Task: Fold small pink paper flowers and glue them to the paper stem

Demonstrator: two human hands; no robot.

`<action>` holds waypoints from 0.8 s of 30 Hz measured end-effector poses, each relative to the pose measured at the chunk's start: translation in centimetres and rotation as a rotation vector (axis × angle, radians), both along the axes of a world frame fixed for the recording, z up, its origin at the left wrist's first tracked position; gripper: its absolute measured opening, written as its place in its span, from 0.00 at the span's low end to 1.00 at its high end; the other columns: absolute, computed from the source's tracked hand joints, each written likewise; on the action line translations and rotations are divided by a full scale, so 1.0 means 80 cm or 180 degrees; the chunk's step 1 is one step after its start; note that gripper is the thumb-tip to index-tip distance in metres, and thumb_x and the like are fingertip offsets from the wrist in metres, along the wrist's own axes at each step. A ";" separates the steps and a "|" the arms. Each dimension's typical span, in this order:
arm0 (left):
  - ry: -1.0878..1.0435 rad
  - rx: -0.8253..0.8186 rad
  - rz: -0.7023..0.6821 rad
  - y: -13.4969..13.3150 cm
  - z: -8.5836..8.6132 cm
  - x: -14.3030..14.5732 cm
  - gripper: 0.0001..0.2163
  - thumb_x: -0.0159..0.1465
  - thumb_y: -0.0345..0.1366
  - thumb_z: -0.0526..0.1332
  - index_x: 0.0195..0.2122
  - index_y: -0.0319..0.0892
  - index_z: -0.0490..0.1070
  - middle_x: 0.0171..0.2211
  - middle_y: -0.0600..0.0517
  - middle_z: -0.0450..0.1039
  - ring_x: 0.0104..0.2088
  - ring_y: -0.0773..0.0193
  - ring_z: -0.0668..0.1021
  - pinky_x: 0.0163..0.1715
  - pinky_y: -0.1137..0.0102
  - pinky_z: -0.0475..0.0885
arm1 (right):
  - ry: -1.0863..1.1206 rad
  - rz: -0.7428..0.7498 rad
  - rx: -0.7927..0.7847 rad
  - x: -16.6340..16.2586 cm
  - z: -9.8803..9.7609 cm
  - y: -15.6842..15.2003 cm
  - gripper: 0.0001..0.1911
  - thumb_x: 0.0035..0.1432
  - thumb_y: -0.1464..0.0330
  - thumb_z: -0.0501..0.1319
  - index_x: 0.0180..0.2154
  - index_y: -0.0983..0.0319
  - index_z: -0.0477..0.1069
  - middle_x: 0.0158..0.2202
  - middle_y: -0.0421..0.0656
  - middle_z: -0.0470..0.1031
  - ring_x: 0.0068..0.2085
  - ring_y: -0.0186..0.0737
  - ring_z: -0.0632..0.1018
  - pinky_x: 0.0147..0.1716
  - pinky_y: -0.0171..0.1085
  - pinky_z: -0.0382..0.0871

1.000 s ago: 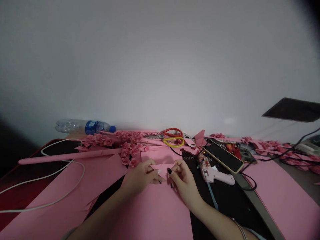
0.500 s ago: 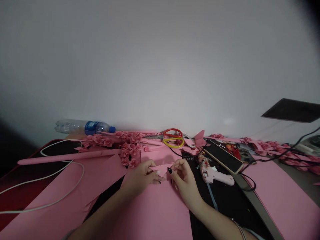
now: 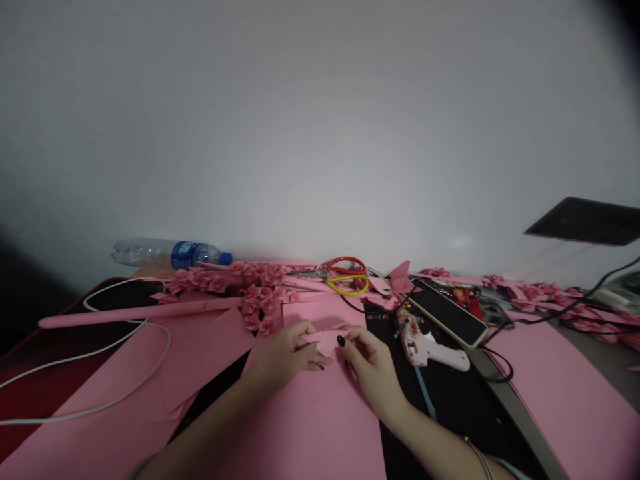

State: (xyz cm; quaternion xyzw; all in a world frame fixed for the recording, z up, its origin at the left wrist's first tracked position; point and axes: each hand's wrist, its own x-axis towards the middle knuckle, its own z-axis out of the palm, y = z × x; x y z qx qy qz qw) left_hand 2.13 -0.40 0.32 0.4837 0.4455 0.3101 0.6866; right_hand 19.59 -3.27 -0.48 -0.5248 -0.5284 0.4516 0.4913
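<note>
My left hand [image 3: 285, 355] and my right hand [image 3: 371, 368] meet over a large pink paper sheet [image 3: 310, 420] in the middle of the table. Both pinch a small folded pink paper piece [image 3: 326, 339] between thumb and fingers, the left on its left edge and the right on its right corner. My right fingernails are dark. A thin bracelet sits on my right wrist. A cluster of small pink paper roses [image 3: 260, 307] lies just beyond my left hand.
A pink glue gun [image 3: 425, 345] and a dark phone [image 3: 447, 312] lie right of my hands. Red and yellow scissors [image 3: 345, 275], a water bottle [image 3: 170, 254] and a rolled pink paper tube [image 3: 135, 312] lie by the wall. A white cable [image 3: 100, 347] loops at left; black cables [image 3: 550, 313] run at right.
My hands have shifted a little toward me and the small paper piece has been worked slightly between the fingers. Nothing else has moved.
</note>
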 end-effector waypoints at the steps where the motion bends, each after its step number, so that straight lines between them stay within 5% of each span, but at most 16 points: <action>1: -0.0005 -0.0013 -0.0022 0.000 0.002 0.000 0.12 0.53 0.41 0.68 0.29 0.43 0.66 0.29 0.52 0.78 0.36 0.53 0.84 0.39 0.62 0.76 | -0.0106 -0.0019 0.0101 0.001 0.000 0.000 0.08 0.58 0.66 0.62 0.27 0.60 0.70 0.22 0.36 0.64 0.22 0.34 0.63 0.21 0.33 0.57; 8: -0.0275 -0.0246 -0.0023 -0.001 0.005 -0.001 0.14 0.50 0.42 0.71 0.33 0.41 0.72 0.32 0.49 0.81 0.36 0.53 0.84 0.36 0.64 0.77 | -0.0747 0.0116 0.1072 0.008 0.002 -0.002 0.14 0.60 0.76 0.57 0.39 0.56 0.80 0.38 0.46 0.78 0.40 0.44 0.77 0.39 0.40 0.71; 24: -0.0312 -0.0345 0.0088 0.002 0.001 -0.005 0.15 0.54 0.44 0.70 0.37 0.42 0.71 0.26 0.53 0.79 0.30 0.57 0.84 0.36 0.65 0.77 | -0.1669 0.0425 0.2306 0.013 0.007 -0.003 0.25 0.60 0.80 0.57 0.52 0.49 0.76 0.43 0.44 0.83 0.43 0.48 0.76 0.41 0.48 0.74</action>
